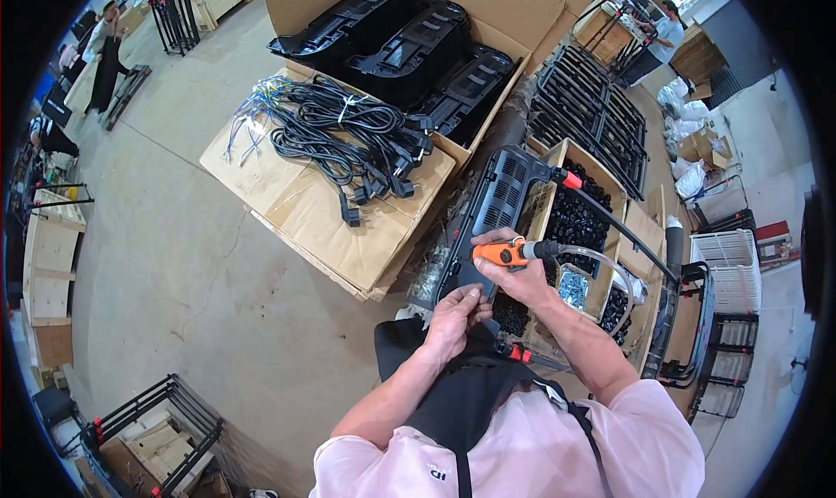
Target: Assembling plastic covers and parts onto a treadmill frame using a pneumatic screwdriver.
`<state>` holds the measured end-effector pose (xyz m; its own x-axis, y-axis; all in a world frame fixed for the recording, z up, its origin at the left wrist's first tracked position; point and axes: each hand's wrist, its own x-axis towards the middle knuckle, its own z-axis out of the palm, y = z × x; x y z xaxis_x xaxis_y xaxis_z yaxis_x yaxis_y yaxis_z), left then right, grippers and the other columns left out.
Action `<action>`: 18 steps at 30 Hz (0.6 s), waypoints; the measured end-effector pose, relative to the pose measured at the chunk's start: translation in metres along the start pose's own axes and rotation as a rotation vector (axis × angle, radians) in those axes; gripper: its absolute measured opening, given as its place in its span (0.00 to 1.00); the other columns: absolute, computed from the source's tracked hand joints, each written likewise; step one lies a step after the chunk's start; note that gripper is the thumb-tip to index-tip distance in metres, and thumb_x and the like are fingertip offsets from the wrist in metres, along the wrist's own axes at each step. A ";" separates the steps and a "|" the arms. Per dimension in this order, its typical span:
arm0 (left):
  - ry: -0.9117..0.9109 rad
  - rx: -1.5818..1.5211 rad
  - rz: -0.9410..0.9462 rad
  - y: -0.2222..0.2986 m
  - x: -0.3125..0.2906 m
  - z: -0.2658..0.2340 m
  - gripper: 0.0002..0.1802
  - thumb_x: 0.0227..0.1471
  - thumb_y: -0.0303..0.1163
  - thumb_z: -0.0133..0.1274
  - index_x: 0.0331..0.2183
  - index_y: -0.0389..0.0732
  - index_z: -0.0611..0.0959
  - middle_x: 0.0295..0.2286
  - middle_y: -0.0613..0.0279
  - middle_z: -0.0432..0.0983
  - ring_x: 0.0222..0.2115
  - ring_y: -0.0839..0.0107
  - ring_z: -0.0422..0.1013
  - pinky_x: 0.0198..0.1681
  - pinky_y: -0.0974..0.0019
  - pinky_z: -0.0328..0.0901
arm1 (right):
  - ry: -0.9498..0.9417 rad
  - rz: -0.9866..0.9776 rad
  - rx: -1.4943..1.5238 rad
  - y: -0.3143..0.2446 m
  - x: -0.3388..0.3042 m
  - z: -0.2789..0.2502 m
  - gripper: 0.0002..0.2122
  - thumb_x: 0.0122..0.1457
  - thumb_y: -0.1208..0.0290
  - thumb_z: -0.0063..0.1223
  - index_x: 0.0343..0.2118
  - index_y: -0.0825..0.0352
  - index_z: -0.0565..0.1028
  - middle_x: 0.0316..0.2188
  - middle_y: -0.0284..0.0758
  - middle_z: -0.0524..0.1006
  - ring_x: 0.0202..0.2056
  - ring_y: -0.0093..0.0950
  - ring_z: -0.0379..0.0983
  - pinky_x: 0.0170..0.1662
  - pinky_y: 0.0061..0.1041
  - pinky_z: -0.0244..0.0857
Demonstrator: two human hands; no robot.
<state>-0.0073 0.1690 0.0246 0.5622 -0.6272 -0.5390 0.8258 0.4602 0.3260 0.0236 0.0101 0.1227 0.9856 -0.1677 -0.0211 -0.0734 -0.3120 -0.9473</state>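
Observation:
A long black plastic housing with vent slots (505, 193) lies in front of me at the edge of the parts bench. My right hand (525, 282) is wrapped round an orange power screwdriver (498, 254), held over the lower half of the housing. From the tool's rear end a clear hose (623, 280) curves off to the right. My left hand (455, 321) is closed in a pinch at the housing's near end; whatever lies between its fingertips is too small to make out. The screwdriver's tip is hidden by my fingers.
Bins of small black parts (579, 211) and a silvery heap of screws (573, 287) sit to the right, beneath a black tube (623, 228). Bundled power cables (348, 132) lie on a cardboard box (296, 228) at left. Behind it, an open carton holds black housings (409, 50). Other people stand farther off.

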 end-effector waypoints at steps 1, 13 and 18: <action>0.010 -0.035 0.011 0.001 -0.001 0.002 0.15 0.71 0.35 0.54 0.53 0.37 0.81 0.33 0.64 0.80 0.31 0.75 0.78 0.38 0.70 0.77 | 0.000 0.000 -0.003 0.000 0.000 -0.001 0.14 0.57 0.73 0.70 0.45 0.67 0.81 0.43 0.33 0.84 0.43 0.22 0.80 0.49 0.26 0.75; 0.076 -0.267 -0.014 0.002 0.007 -0.012 0.21 0.72 0.49 0.51 0.48 0.40 0.82 0.30 0.70 0.78 0.28 0.76 0.75 0.34 0.72 0.74 | 0.054 0.138 0.234 -0.040 -0.040 -0.032 0.26 0.57 0.75 0.69 0.58 0.71 0.72 0.51 0.46 0.83 0.54 0.33 0.79 0.60 0.35 0.74; 0.029 -0.365 -0.027 0.004 0.017 -0.008 0.22 0.72 0.49 0.49 0.50 0.40 0.80 0.29 0.69 0.78 0.28 0.76 0.74 0.33 0.72 0.73 | 0.075 0.129 0.300 -0.029 -0.053 -0.035 0.26 0.57 0.74 0.70 0.57 0.72 0.72 0.51 0.48 0.83 0.55 0.35 0.79 0.61 0.38 0.74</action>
<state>0.0050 0.1651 0.0111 0.5342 -0.6265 -0.5675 0.7678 0.6405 0.0156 -0.0318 -0.0045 0.1629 0.9565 -0.2595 -0.1336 -0.1373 0.0039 -0.9905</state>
